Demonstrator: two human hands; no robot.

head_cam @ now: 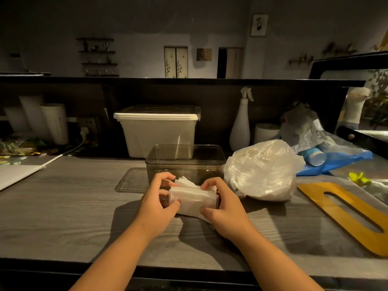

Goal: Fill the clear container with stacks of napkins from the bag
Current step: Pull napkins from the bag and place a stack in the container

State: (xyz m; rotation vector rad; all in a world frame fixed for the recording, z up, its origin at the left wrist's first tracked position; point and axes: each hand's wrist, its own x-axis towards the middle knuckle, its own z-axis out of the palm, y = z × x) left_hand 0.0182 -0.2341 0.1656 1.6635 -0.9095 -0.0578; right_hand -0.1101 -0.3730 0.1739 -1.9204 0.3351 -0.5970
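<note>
Napkins [194, 199] sit stacked on the tabletop [73, 206] in front of the clear container [184, 162]; left hand [159, 203] and right hand [222, 208] curl their fingers [168, 176] round the stack's ends, probably squaring it to fit.

We see a dim, warm-toned scene. Hard, dark shadows of both forearms lie on the worktop [63, 217] beneath and nearer to us than the fingers [210, 182]. To the right of the fingers, the plastic bag [262, 171] catches bright glare. Far beyond them, the back wall [136, 28] looks murky and soft. Straight lines bow towards the frame edges, as a wide lens makes them.
</note>
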